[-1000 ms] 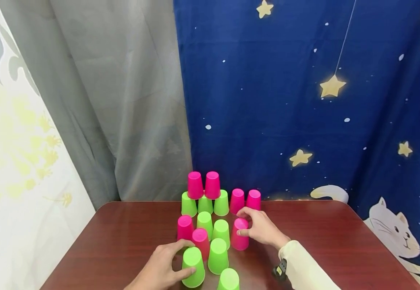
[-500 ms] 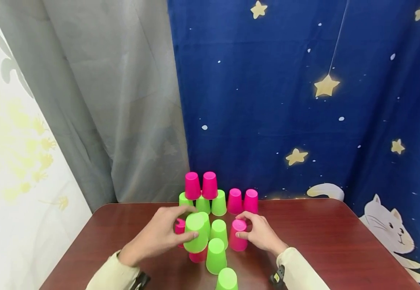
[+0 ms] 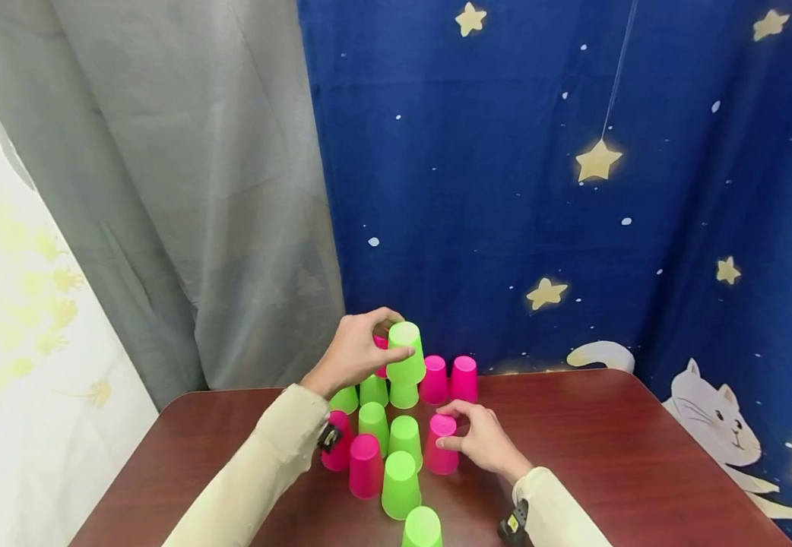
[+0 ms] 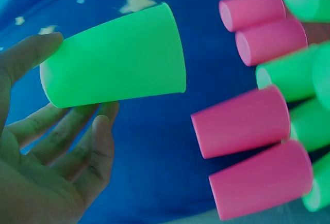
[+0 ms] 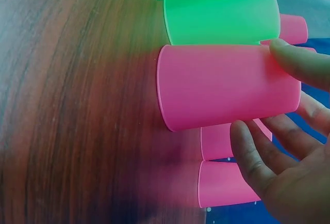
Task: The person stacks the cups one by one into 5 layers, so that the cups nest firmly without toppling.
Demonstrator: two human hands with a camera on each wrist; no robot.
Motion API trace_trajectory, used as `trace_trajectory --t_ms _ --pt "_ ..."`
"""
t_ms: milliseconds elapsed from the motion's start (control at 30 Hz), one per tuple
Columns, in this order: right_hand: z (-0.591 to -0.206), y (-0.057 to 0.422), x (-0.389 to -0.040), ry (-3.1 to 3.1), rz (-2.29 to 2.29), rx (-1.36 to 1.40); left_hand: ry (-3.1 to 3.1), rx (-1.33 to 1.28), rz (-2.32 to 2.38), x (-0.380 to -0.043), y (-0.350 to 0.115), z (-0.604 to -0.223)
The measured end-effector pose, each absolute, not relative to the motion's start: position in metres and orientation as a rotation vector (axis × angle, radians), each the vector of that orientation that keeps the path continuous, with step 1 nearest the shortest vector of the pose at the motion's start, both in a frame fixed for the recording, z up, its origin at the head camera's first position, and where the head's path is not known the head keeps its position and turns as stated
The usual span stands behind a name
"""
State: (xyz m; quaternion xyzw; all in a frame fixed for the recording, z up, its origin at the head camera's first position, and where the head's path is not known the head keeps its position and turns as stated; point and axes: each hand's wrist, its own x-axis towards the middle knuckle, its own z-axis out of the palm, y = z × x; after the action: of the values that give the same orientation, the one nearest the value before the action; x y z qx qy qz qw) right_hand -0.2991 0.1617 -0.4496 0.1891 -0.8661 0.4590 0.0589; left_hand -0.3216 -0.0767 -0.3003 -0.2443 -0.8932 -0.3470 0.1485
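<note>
My left hand (image 3: 358, 349) holds an upside-down green cup (image 3: 406, 353) between thumb and fingers, raised at the back of the table. In the head view the cup overlaps the back stack and hides part of it. That stack has two pink cups (image 4: 242, 121) on top of a row of green cups (image 3: 373, 391). The left wrist view shows the held cup apart from the pink pair, against the blue curtain. My right hand (image 3: 486, 442) grips another upside-down pink cup (image 3: 440, 450), its rim down on the table, beside a green cup (image 5: 221, 17).
Two pink cups (image 3: 464, 377) stand at the back right of the brown table (image 3: 560, 448). In the middle and front are several green cups (image 3: 400, 486) and two pink cups (image 3: 365, 467), all upside down. Curtains (image 3: 437, 190) hang behind the table's far edge.
My left hand has lifted the green cup from the front left and carried it up and forward to the back stack. The right hand stays on its pink cup. The head view has shifted slightly.
</note>
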Motion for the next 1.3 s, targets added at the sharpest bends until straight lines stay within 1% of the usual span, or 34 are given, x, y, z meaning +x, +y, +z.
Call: trace_trajectory --t_ms 267,667,833,1300 --pt "-0.449 0.162 -0.299 -2.639 1.358 0.565 -2.618 -0.613 -0.919 -0.363 -0.058 -0.306" --pt "-0.45 0.164 -0.302 -2.64 1.371 0.585 -2.675 -0.496 -0.851 -0.403 -0.046 -0.329" --pt "-0.45 0.162 -0.302 -2.643 1.375 0.587 -2.695 -0.471 -0.833 -0.41 -0.043 -0.338" --pt "-0.451 0.162 -0.302 -2.64 1.371 0.594 -2.792 -0.374 -0.68 -0.414 -0.035 -0.349"
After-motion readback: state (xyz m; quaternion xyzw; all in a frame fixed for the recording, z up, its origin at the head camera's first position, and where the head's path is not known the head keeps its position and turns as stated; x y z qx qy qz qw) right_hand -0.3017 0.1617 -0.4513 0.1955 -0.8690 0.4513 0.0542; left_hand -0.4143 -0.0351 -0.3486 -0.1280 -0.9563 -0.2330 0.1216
